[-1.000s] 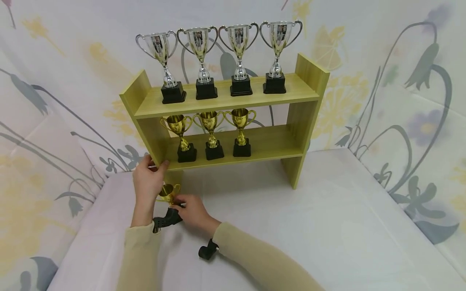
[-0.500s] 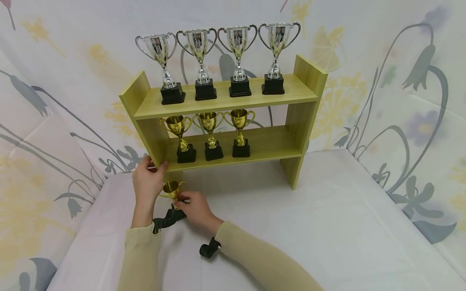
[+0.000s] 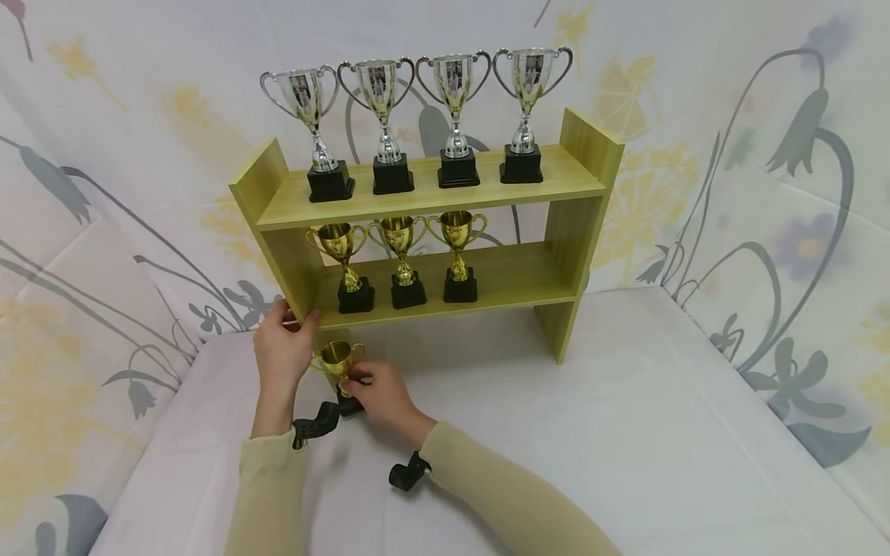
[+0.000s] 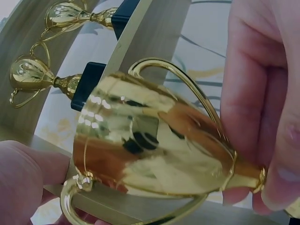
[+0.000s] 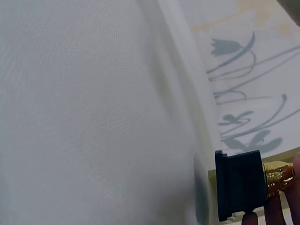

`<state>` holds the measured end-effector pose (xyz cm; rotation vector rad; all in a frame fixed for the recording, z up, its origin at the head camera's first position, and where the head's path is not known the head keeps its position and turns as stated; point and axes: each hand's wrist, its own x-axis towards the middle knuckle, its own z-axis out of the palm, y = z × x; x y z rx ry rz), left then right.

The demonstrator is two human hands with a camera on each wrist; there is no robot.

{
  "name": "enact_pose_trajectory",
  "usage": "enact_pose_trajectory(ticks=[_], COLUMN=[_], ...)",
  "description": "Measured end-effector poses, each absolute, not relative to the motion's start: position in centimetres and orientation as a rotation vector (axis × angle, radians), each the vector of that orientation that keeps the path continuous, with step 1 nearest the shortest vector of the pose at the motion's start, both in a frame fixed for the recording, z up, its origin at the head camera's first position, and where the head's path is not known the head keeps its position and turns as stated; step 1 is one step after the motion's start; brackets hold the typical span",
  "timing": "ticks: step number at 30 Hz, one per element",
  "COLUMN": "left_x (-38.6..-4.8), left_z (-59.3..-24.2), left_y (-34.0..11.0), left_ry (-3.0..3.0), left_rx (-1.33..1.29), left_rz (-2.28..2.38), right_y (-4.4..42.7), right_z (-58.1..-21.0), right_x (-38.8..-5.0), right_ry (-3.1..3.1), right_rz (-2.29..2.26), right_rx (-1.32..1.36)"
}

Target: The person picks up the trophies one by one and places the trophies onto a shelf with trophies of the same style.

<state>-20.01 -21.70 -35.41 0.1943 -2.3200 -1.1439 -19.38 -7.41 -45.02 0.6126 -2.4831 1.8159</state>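
Note:
My right hand (image 3: 385, 395) pinches a small gold trophy cup (image 3: 337, 359) by its stem, in front of the shelf's lower left. The cup is upright, with two curled handles. Its black base (image 5: 241, 183) shows in the right wrist view, a narrow gap from the white cloth. My left hand (image 3: 283, 347) grips the left side panel of the wooden shelf (image 3: 445, 310), thumb in front and fingers behind. In the left wrist view the gold cup fills the middle, and the right fingers (image 4: 248, 103) hold its stem.
On the shelf's middle board stand several gold trophies (image 3: 401, 235), all left of its right end. Several taller silver trophies (image 3: 455, 77) line the top board. A white cloth (image 3: 626, 432) covers the table, and a flower-printed backdrop (image 3: 695, 116) surrounds it.
My right hand has carried the gold trophy cup a little to the right, out from behind the left wrist, and its black base now shows. The left hand keeps its grip on the shelf.

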Motion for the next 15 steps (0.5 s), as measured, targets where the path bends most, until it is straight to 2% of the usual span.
enact_pose_trajectory(ticks=[15], left_x=[-20.1], left_z=[-35.8], left_y=[-21.7], left_ry=[-2.317], left_rx=[0.198], left_rz=[-1.136], right_y=[-6.2], right_z=[-44.6], right_x=[-19.2], right_ry=[-2.425], right_rz=[1.894], right_rx=[0.576])
